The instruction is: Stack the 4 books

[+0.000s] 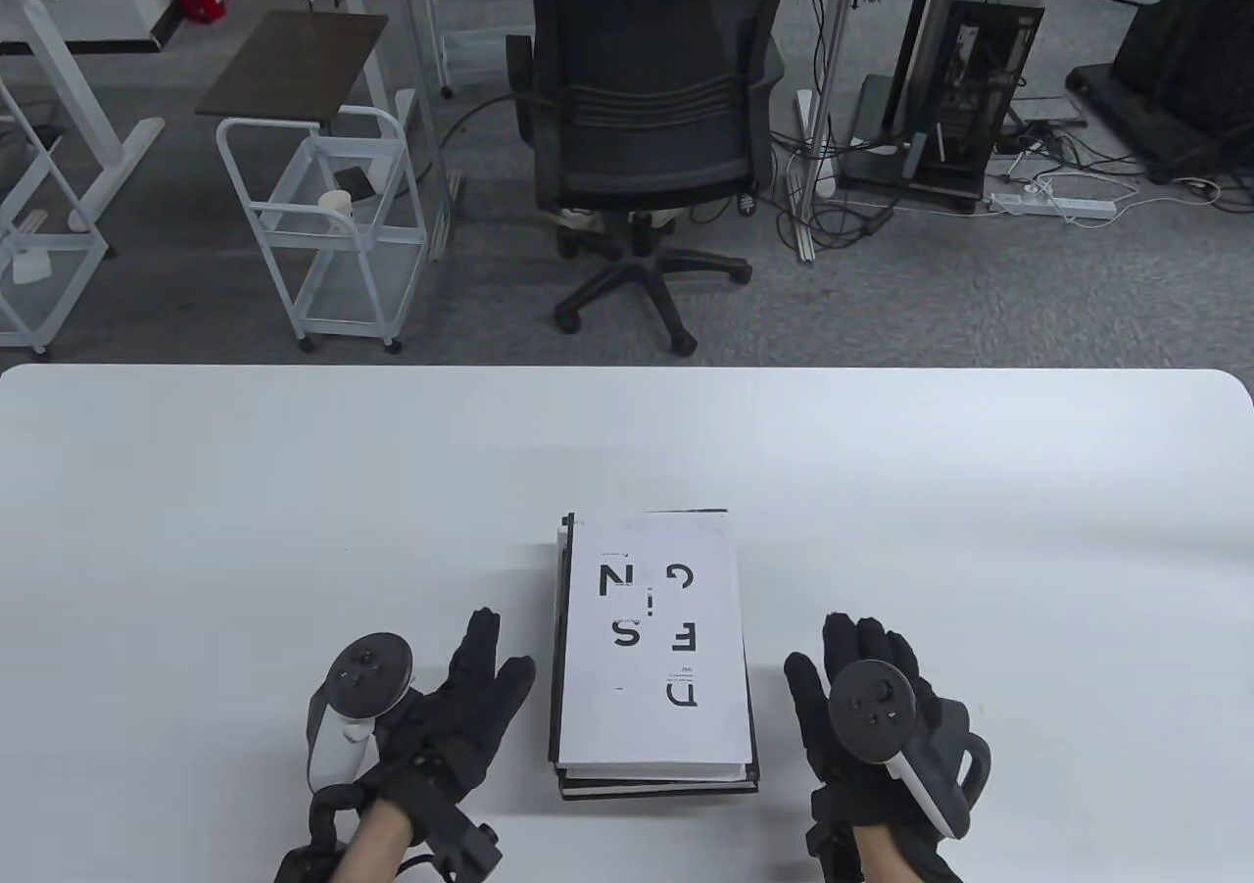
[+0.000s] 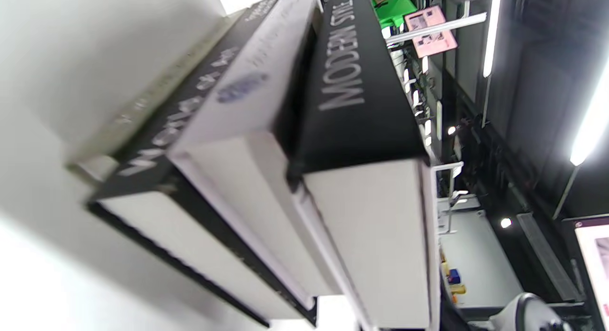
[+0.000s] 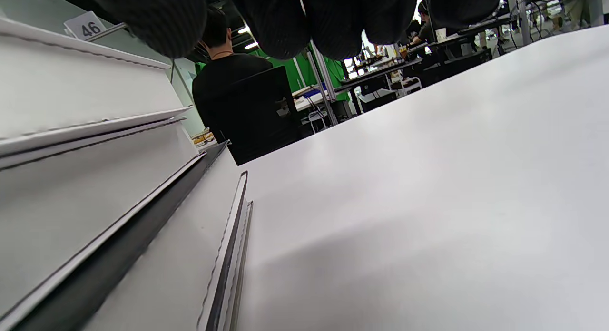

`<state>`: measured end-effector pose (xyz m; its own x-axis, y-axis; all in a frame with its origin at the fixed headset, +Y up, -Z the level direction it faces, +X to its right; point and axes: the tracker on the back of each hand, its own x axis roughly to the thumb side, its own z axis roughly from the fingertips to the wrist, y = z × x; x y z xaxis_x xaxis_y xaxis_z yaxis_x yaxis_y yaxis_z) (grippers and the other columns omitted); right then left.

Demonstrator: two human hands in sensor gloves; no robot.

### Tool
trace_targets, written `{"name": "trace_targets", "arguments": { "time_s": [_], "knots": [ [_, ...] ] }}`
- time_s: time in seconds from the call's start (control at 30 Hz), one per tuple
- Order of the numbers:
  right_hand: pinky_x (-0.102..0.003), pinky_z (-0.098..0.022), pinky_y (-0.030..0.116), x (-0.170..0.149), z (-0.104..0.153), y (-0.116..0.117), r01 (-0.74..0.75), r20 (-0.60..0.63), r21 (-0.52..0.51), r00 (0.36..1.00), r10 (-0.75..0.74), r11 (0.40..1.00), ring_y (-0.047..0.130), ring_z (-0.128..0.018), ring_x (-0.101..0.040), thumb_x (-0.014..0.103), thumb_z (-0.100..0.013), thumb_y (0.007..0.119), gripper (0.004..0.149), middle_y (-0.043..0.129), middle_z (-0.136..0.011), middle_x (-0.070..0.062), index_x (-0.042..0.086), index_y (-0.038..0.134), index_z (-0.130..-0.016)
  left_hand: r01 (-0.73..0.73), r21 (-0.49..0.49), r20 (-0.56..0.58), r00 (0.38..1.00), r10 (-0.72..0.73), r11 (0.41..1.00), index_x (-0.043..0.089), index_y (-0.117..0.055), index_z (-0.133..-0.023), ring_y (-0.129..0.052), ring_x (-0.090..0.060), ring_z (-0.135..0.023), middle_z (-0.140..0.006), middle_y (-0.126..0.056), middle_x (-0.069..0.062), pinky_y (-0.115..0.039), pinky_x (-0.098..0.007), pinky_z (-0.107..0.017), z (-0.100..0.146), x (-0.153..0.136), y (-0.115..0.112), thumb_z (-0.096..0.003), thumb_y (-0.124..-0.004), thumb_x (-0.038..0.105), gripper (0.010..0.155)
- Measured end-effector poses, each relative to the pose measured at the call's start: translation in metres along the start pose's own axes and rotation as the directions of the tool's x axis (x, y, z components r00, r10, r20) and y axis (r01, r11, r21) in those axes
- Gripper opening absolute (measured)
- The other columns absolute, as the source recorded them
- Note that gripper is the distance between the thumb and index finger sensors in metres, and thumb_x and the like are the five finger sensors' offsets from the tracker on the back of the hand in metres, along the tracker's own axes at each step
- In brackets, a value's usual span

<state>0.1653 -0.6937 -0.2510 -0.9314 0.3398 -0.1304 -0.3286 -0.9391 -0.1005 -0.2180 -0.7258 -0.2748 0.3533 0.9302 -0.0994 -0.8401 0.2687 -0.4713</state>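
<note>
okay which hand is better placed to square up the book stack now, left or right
Either, marginally the left. The left hand and right hand flank the book stack, both open and apart from it. The stack's left edges look more uneven, and the left fingertips seem slightly nearer.

The top book [image 1: 651,648] has a white cover with black letters; one black spine [image 2: 354,83] carries grey lettering.

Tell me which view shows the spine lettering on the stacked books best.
Left wrist view: the black spine reading MODERN STYLE fills it. Table view shows only the white top cover; right wrist view shows page edges, no lettering.
</note>
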Motion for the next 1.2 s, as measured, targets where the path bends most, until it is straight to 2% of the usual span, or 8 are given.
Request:
{"name": "trace_targets", "arguments": {
  "time_s": [0.13,0.2,0.33,0.43,0.5,0.57,0.73,1.2],
  "knots": [
    [-0.065,-0.075,0.055,-0.003,-0.01,0.008,-0.103,0.039,0.001,0.994,0.103,0.995,0.051,-0.105,-0.048,0.054,-0.064,0.061,0.065,0.056,-0.115,-0.02,0.015,0.052,-0.114,0.172,0.07,-0.055,0.984,-0.168,0.983,0.018,-0.005,-0.106,-0.007,-0.048,-0.104,-0.108,-0.001,-0.02,-0.02,-0.073,-0.07,0.008,-0.008,0.009,-0.0542,-0.057,0.057,0.083],
    [-0.066,-0.076,0.052,-0.01,-0.012,0.014,-0.138,0.019,0.015,0.99,0.137,0.99,0.047,-0.106,-0.047,0.055,-0.064,0.061,0.065,0.051,-0.117,-0.018,0.017,0.048,-0.115,0.314,0.111,-0.077,0.949,-0.307,0.943,0.019,-0.007,-0.107,-0.005,-0.046,-0.104,-0.108,-0.001,-0.019,-0.017,-0.073,-0.07,0.009,-0.012,0.011,-0.0541,-0.058,0.057,0.082],
    [-0.07,-0.079,0.041,-0.015,-0.008,0.026,-0.039,0.038,-0.027,0.998,0.04,0.999,0.033,-0.111,-0.043,0.054,-0.062,0.062,0.064,0.039,-0.121,-0.012,0.025,0.043,-0.116,0.511,0.172,-0.119,0.86,-0.497,0.843,0.02,-0.01,-0.108,-0.002,-0.045,-0.103,-0.109,-0.001,-0.017,-0.014,-0.071,-0.069,0.007,-0.019,0.009,-0.0535,-0.059,0.056,0.081],
    [-0.069,-0.081,0.033,-0.01,-0.006,0.026,-0.059,0.067,-0.053,0.996,0.063,0.997,0.023,-0.113,-0.037,0.056,-0.062,0.061,0.066,0.032,-0.123,-0.006,0.028,0.037,-0.117,0.541,0.18,-0.131,0.841,-0.525,0.821,0.021,-0.01,-0.107,0.001,-0.043,-0.103,-0.108,0.001,-0.015,-0.011,-0.07,-0.07,0.005,-0.021,0.006,-0.0529,-0.06,0.057,0.082],
    [-0.07,-0.081,0.031,-0.011,-0.007,0.032,-0.094,0.061,-0.024,0.994,0.096,0.995,0.02,-0.113,-0.035,0.057,-0.062,0.06,0.067,0.03,-0.123,-0.006,0.028,0.035,-0.117,0.565,0.17,-0.134,0.825,-0.549,0.808,0.022,-0.009,-0.107,0.001,-0.043,-0.103,-0.108,0.001,-0.015,-0.011,-0.07,-0.07,0.004,-0.024,0.003,-0.0526,-0.059,0.058,0.083],
    [-0.07,-0.081,0.03,-0.013,-0.009,0.041,-0.105,0.044,0.034,0.994,0.103,0.994,0.019,-0.113,-0.035,0.057,-0.062,0.06,0.067,0.028,-0.123,-0.006,0.029,0.034,-0.117,0.551,0.134,-0.133,0.834,-0.536,0.824,0.023,-0.008,-0.107,0.002,-0.042,-0.102,-0.108,0.002,-0.014,-0.011,-0.069,-0.07,0.001,-0.03,-0.001,-0.0524,-0.059,0.058,0.083],
    [-0.07,-0.081,0.029,-0.017,-0.012,0.051,-0.125,0.017,0.091,0.992,0.124,0.988,0.017,-0.113,-0.035,0.058,-0.062,0.059,0.069,0.026,-0.123,-0.006,0.03,0.03,-0.118,0.601,0.097,-0.169,0.796,-0.582,0.794,0.024,-0.005,-0.106,0.006,-0.04,-0.101,-0.107,0.006,-0.012,-0.008,-0.068,-0.07,-0.004,-0.038,-0.004,-0.0521,-0.059,0.059,0.084],
    [-0.071,-0.081,0.029,-0.02,-0.017,0.055,-0.104,-0.022,0.132,0.994,0.108,0.986,0.017,-0.113,-0.038,0.059,-0.062,0.059,0.07,0.025,-0.123,-0.007,0.03,0.028,-0.118,0.612,0.117,-0.191,0.787,-0.587,0.782,0.027,-0.005,-0.106,0.007,-0.039,-0.101,-0.106,0.008,-0.012,-0.007,-0.068,-0.07,-0.01,-0.038,-0.003,-0.0519,-0.058,0.059,0.083]
  ]
}}
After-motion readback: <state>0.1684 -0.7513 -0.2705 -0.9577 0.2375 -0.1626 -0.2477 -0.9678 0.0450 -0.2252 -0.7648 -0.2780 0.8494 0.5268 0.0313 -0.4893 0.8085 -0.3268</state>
